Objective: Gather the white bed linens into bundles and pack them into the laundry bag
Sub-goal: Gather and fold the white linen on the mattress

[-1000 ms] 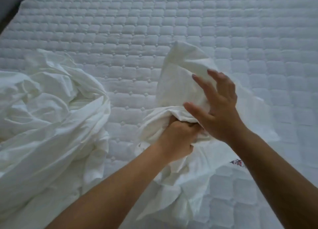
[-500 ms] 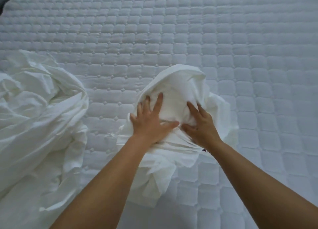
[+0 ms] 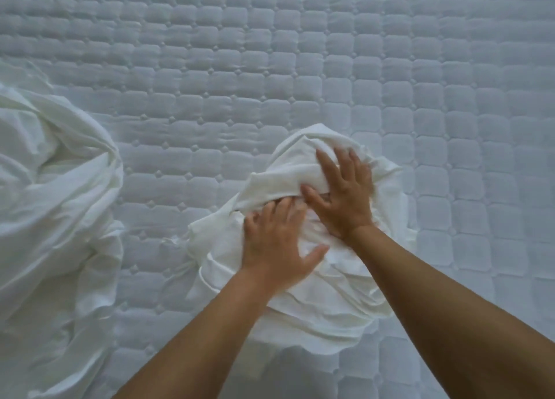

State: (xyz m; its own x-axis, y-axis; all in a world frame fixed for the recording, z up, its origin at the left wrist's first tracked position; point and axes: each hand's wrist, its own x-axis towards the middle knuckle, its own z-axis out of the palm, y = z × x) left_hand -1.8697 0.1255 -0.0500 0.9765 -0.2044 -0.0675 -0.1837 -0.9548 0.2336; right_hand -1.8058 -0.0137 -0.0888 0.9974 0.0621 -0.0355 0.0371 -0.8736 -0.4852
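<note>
**Head view, looking down on a bed.** Quilted mattress [image 3: 270,68]: white, square-stitched w/ small tufts. It carries everything shown and runs past all four frame edges.

**(a)** Large heap [image 3: 57,206] of crumpled white linen, left side. It runs off the left and lower-left frame edges. Its right margin is well apart from the bundle, w/ a strip of bare quilting btwn them.

**(b)** Small bundle [image 3: 327,311] of white linen, lower ctr-right, lying on the mattress in loose folds. One thicker fold crosses its upper left part, and a thin corner of cloth trails out to the left.

**L hand** [image 3: 274,248]: flat on the bundle's near-left part. Fingers are straight and close together, tips at the edge of the thick fold, thumb spread to the right. It grips nothing and only presses down.

**R hand** [image 3: 345,200]: just beyond the L hand and beside it, palm down. Fingers are spread wide over the bundle's crown, thumb tip against the same fold. No grasp here either, only pressure.

**In the way:** both forearms enter from the bottom edge and hide part of the bundle's near side. Whether cloth is tucked beneath the palms cannot be told.

**Open room:** bare quilting across the whole far half, to the right of the bundle as far as the frame edge, and in the strip on its left.
</note>
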